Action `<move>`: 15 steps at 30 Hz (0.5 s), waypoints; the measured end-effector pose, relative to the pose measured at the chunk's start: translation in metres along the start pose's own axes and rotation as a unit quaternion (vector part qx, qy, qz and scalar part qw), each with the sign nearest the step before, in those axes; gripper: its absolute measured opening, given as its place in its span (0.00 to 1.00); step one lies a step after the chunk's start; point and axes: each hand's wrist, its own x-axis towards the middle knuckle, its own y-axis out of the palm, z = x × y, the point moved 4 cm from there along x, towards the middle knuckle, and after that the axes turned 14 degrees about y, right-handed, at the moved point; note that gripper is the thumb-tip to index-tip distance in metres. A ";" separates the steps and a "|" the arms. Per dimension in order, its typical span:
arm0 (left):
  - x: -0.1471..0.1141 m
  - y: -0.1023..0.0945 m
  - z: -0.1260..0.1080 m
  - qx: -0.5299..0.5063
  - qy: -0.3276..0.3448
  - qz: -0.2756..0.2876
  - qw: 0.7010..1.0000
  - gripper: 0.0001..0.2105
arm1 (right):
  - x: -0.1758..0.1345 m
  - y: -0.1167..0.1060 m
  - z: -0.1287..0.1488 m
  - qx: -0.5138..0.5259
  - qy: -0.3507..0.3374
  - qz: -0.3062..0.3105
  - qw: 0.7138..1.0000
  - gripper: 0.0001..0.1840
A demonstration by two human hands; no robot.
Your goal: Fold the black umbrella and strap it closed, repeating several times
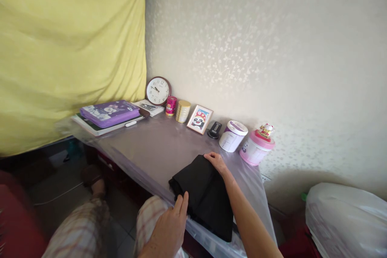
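Black cloth [208, 197], folded, lay on the near right part of the table [142, 145], its lower end reaching the near edge and seemingly past it. We placed it nearer the body than the picture frame [200, 119] and the white tub [232, 137], touching neither.

Handling, as we judged it: light, soft, limp, nothing fragile about it. The layers looked apt to slide over one another, and the table's glossy cover offered little grip, so a pull at one corner might have skewed the whole fold. We would have taken hold at the far corner and the left edge, all layers gathered together between thumb and fingers, and kept the overhanging end from dragging.

Hands: the right hand [216, 162] was at the far corner, fingers bent down on the cloth; we could not tell whether it pinched or merely pressed. The left hand [171, 219] was at the left edge, fingers extended and close together, thumb out of sight; grip unclear there also.

Looks: even, deep black, matt, no pattern that we could make out. Outline roughly four-sided, a few soft creases across the top, left edge uneven where layers showed.
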 end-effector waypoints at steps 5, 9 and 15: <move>0.001 -0.001 -0.001 -0.011 -0.004 0.005 1.000 0.24 | -0.014 -0.009 0.015 -0.055 -0.037 -0.108 0.992 0.10; 0.000 0.000 -0.002 -0.015 -0.003 0.002 1.000 0.24 | -0.051 -0.015 0.033 -0.093 -0.148 -0.146 0.974 0.10; 0.000 0.002 -0.002 0.000 -0.007 -0.010 1.000 0.23 | -0.091 0.009 0.036 -0.193 -0.396 -0.048 0.897 0.12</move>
